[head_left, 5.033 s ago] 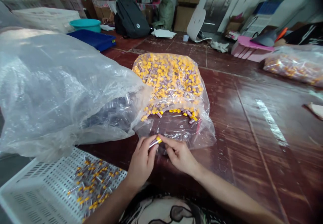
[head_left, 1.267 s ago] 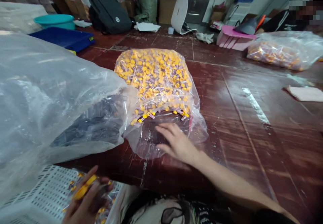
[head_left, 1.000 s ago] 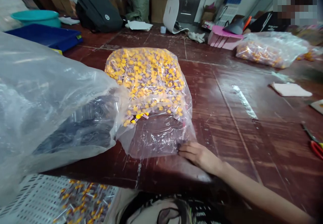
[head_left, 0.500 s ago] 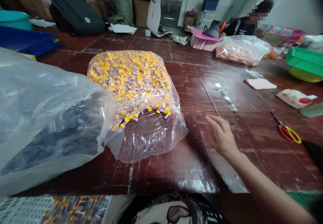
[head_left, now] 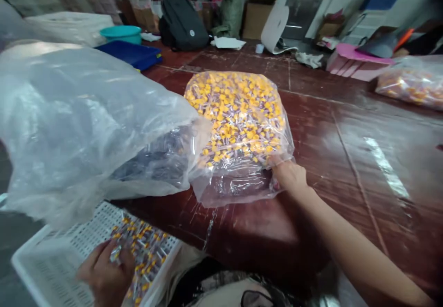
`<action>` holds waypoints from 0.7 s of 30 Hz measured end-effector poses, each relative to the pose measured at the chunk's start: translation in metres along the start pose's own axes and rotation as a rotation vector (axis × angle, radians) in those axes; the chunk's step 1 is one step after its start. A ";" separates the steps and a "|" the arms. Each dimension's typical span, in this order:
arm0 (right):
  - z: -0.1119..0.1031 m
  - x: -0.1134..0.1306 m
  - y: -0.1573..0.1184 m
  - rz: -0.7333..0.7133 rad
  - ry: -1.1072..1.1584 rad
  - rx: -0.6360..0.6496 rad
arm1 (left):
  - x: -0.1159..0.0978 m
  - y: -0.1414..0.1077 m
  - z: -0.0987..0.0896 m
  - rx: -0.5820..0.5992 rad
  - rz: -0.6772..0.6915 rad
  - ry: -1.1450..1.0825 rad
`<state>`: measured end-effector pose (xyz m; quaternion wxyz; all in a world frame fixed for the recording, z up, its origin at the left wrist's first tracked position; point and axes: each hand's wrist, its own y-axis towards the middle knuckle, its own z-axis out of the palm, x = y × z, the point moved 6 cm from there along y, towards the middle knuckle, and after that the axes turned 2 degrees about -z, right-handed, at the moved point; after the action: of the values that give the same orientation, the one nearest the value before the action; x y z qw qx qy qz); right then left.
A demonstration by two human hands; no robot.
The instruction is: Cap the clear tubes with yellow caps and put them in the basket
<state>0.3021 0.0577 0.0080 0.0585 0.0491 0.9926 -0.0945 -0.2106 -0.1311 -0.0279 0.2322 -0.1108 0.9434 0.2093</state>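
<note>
My right hand (head_left: 289, 173) is at the lower right edge of a clear plastic bag (head_left: 238, 187), its fingers closed on the film and partly hidden by it. Many small clear tubes with yellow caps (head_left: 235, 113) fill the bag's far part. Low on the left, my left hand (head_left: 107, 270) is curled over a white plastic basket (head_left: 38, 256). Something small and shiny shows between its fingers, too blurred to name. More yellow-capped tubes (head_left: 145, 251) lie inside the basket, beside that hand.
A large cloudy plastic sack (head_left: 86, 108) covers the table's left side and touches the clear bag. Behind are a blue tray (head_left: 129, 54), a teal basin (head_left: 121, 33) and a dark backpack (head_left: 187, 25). A pink box (head_left: 356, 62) and another filled bag (head_left: 411, 83) stand at right.
My view has swung left, bringing the basket and my left hand into sight. My right hand has moved from the bare tabletop left onto the clear bag's edge.
</note>
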 end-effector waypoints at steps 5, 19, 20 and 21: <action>-0.004 0.044 0.002 -0.181 -0.003 0.021 | -0.164 0.076 0.024 -0.057 0.593 -0.019; -0.024 0.086 -0.028 -0.433 0.049 -0.209 | -0.318 0.234 0.127 0.335 0.656 0.099; -0.019 0.083 -0.021 -0.394 0.073 -0.161 | -0.314 0.232 0.115 0.296 0.658 0.039; -0.015 0.078 -0.014 -0.339 0.102 -0.117 | -0.305 0.227 0.098 0.216 0.660 -0.031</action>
<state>0.2223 0.0533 0.0151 -0.0058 -0.1176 0.9921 -0.0426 0.0228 0.1486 0.1191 0.1765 0.2286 0.9415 0.1736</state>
